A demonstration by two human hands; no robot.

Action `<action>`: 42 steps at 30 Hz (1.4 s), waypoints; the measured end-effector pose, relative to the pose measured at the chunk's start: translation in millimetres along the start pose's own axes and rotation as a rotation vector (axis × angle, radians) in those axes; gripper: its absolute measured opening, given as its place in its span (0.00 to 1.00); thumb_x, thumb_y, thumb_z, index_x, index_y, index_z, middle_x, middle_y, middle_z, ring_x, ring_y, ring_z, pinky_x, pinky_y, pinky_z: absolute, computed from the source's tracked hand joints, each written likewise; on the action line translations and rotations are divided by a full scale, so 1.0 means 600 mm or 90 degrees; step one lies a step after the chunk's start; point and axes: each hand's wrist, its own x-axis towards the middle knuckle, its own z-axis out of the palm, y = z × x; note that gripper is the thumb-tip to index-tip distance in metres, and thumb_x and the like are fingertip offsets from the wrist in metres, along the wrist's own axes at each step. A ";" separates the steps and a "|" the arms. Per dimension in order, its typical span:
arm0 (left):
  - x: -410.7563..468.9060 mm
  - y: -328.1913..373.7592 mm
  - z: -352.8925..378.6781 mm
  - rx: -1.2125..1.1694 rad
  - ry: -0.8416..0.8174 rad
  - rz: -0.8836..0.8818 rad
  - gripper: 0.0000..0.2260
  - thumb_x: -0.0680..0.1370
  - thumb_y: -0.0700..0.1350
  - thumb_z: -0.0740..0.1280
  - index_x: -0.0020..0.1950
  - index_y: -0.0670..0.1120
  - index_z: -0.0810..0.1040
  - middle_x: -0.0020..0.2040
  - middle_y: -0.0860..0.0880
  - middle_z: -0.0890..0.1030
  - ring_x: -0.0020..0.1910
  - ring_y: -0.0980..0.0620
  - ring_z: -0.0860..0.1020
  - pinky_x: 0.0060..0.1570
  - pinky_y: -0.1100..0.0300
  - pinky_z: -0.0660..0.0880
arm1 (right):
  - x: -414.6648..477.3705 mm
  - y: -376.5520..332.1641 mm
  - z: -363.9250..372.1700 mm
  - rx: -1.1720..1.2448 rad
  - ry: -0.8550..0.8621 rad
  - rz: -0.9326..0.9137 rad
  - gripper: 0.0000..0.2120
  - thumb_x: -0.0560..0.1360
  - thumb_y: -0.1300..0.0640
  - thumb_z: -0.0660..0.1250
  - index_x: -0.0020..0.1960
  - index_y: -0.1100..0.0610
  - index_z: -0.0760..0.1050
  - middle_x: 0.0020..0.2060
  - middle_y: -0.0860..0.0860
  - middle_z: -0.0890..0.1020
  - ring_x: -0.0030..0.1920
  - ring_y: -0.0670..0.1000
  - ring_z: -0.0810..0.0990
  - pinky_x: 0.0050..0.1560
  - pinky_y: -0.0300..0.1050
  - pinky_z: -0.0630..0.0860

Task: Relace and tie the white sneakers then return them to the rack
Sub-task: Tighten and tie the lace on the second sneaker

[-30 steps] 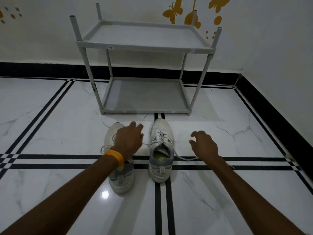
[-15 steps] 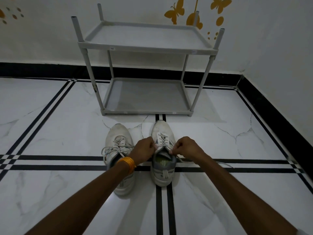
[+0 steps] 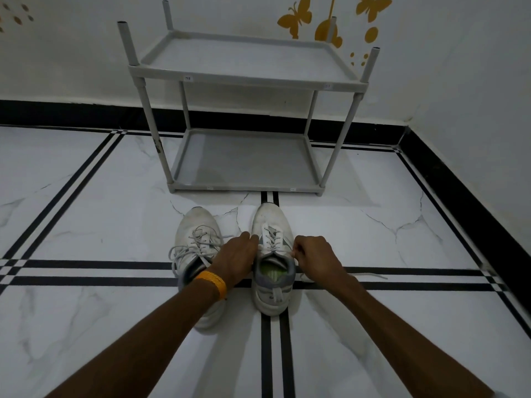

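Note:
Two white sneakers stand side by side on the floor, toes toward the rack. The right sneaker [image 3: 271,225] has a green insole and loose laces; one lace end [image 3: 370,274] trails to the right on the floor. My left hand [image 3: 235,258], with an orange band on the wrist, rests against that shoe's left side near the collar. My right hand [image 3: 316,255] pinches the lace at the shoe's right upper eyelets. The left sneaker [image 3: 198,228] has slack, untied laces, and my left forearm covers its heel. The grey two-shelf rack [image 3: 247,79] stands just behind the shoes, with nothing on either shelf.
The rack stands against a white wall with yellow butterfly stickers [image 3: 296,20]. A black skirting [image 3: 459,179] runs along the back and right walls, forming a corner at the right. Glossy white marble floor with black inlay lines [image 3: 86,280] surrounds the shoes.
Both hands came back from beyond the shoes and closed in on the right sneaker's collar. The view moved slightly closer; the shoes and rack stayed in place.

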 end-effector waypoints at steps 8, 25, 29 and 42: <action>-0.001 0.000 0.008 -0.058 -0.004 -0.039 0.16 0.76 0.41 0.65 0.61 0.39 0.68 0.56 0.39 0.76 0.53 0.39 0.76 0.49 0.50 0.70 | -0.011 -0.015 -0.042 0.565 -0.139 0.030 0.09 0.76 0.55 0.70 0.47 0.61 0.83 0.47 0.56 0.86 0.48 0.51 0.83 0.51 0.41 0.79; -0.005 0.000 0.006 -0.114 -0.009 -0.054 0.16 0.76 0.41 0.64 0.62 0.38 0.68 0.56 0.37 0.77 0.54 0.38 0.76 0.51 0.50 0.70 | 0.022 -0.058 -0.002 0.700 -0.068 0.155 0.11 0.79 0.58 0.63 0.50 0.63 0.83 0.43 0.61 0.86 0.44 0.59 0.85 0.51 0.48 0.82; -0.006 0.000 0.008 -0.126 0.000 -0.053 0.15 0.76 0.42 0.65 0.60 0.39 0.69 0.54 0.38 0.78 0.52 0.39 0.76 0.49 0.50 0.70 | 0.013 -0.064 -0.002 0.609 -0.051 0.117 0.18 0.75 0.43 0.68 0.47 0.58 0.84 0.41 0.54 0.87 0.45 0.54 0.85 0.52 0.44 0.81; -0.004 0.000 0.003 -0.102 -0.009 -0.053 0.13 0.76 0.42 0.64 0.59 0.40 0.69 0.54 0.38 0.79 0.52 0.38 0.77 0.48 0.49 0.71 | 0.011 -0.067 -0.010 0.444 0.098 0.069 0.13 0.75 0.50 0.70 0.43 0.60 0.79 0.35 0.52 0.85 0.35 0.48 0.84 0.40 0.43 0.82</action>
